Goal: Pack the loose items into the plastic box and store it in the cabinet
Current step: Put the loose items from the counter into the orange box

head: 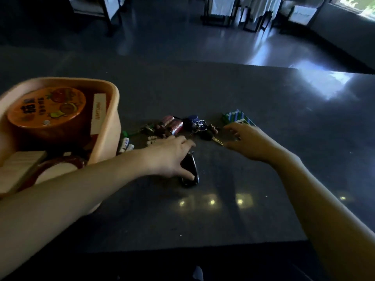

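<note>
A peach plastic box (113,126) stands at the left on the dark table (263,159). It holds an orange round tin (46,108), a white carton and wooden pieces. My left hand (170,157) rests on a black key fob (190,171), thumb and fingers around it. My right hand (247,140) hovers with fingers apart beside a bunch of keys (203,130) and a green-and-white pack (237,117). Two pink rolls (172,123) and small white batteries (125,144) lie between box and keys.
The table's near edge runs along the bottom at about my forearms. Beyond the far edge is a shiny dark floor with chairs (221,11) and table legs at the back. A window (359,5) glows at the top right.
</note>
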The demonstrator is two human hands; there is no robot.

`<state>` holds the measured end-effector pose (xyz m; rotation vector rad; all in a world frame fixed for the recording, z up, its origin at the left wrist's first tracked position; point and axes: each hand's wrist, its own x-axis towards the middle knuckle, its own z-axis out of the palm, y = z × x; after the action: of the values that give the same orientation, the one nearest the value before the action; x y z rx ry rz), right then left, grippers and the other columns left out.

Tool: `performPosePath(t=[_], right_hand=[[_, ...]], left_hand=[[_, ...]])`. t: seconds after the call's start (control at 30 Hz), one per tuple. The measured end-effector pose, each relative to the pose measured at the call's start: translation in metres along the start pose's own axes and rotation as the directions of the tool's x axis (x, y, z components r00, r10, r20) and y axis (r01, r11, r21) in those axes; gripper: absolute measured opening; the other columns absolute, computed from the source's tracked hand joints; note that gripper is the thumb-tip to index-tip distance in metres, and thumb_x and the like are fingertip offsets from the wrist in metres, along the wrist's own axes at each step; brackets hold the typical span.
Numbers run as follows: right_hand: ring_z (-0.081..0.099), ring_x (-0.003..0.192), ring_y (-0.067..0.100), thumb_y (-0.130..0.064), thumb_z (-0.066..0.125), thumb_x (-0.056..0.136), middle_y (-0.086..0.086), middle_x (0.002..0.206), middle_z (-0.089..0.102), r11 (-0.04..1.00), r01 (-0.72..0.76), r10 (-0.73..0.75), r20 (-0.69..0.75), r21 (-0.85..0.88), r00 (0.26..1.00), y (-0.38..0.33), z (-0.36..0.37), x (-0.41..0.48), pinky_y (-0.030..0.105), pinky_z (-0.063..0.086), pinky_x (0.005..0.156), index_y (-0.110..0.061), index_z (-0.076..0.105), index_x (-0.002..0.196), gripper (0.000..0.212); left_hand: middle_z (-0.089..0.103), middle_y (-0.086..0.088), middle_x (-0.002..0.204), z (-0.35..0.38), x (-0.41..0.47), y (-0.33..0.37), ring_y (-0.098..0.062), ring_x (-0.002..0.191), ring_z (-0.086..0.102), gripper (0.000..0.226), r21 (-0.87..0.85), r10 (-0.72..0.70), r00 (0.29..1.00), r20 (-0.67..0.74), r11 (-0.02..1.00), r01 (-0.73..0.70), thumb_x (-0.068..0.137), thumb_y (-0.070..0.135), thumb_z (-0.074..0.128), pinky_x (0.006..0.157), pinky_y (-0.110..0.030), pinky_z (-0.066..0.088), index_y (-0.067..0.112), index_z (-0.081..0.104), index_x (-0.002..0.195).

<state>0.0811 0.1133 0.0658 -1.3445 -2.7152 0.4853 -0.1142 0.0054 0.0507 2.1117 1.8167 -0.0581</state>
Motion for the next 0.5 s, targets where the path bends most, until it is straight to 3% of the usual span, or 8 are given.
performPosePath(t=[0.13, 0.27, 0.37, 0.5], right_hand=[[0.052, 0.112, 0.026, -0.027, 0.062, 0.084, 0.011, 0.122, 0.058, 0.998, 0.047, -0.048, 0.034, 0.036, 0.998, 0.016, 0.006, 0.011, 0.032, 0.039, 0.089, -0.018, 0.048, 0.129, 0.048], [0.052, 0.11, 0.024, -0.031, 0.062, 0.085, 0.009, 0.12, 0.057, 0.991, 0.101, -0.103, 0.021, 0.084, 0.994, 0.027, 0.007, 0.022, 0.031, 0.039, 0.086, -0.019, 0.049, 0.128, 0.047], [0.051, 0.111, 0.024, -0.032, 0.063, 0.084, 0.009, 0.121, 0.056, 0.989, 0.112, -0.115, 0.02, 0.101, 0.993, 0.032, 0.009, 0.032, 0.028, 0.036, 0.084, -0.019, 0.048, 0.129, 0.049], [0.05, 0.11, 0.023, -0.033, 0.063, 0.083, 0.008, 0.123, 0.054, 0.989, 0.123, -0.126, 0.036, 0.088, 0.991, 0.037, 0.017, 0.049, 0.024, 0.033, 0.081, -0.02, 0.045, 0.131, 0.052]], left_hand=[[0.031, -0.006, 0.137, 0.026, 0.003, 0.012, -0.025, 0.124, 0.035, 0.094, 0.125, -0.019, 1.0, 0.014, 0.992, 0.018, 0.068, 0.062, 0.066, 0.104, -0.04, 0.033, 0.016, 0.026, 0.139], [0.024, -0.007, 0.137, 0.031, 0.012, 0.013, -0.027, 0.125, 0.031, 0.098, 0.137, -0.071, 0.997, 0.023, 0.988, 0.067, 0.067, 0.063, 0.066, 0.106, -0.042, 0.031, 0.016, 0.023, 0.141], [0.018, -0.007, 0.142, 0.03, 0.019, 0.012, -0.031, 0.128, 0.027, 0.103, 0.131, -0.112, 0.986, 0.12, 0.987, 0.096, 0.065, 0.066, 0.064, 0.107, -0.043, 0.028, 0.018, 0.016, 0.144], [0.021, -0.004, 0.143, 0.028, 0.025, 0.012, -0.029, 0.13, 0.027, 0.096, 0.127, -0.073, 0.985, 0.159, 0.99, 0.052, 0.069, 0.062, 0.062, 0.106, -0.047, 0.026, 0.017, 0.019, 0.142]])
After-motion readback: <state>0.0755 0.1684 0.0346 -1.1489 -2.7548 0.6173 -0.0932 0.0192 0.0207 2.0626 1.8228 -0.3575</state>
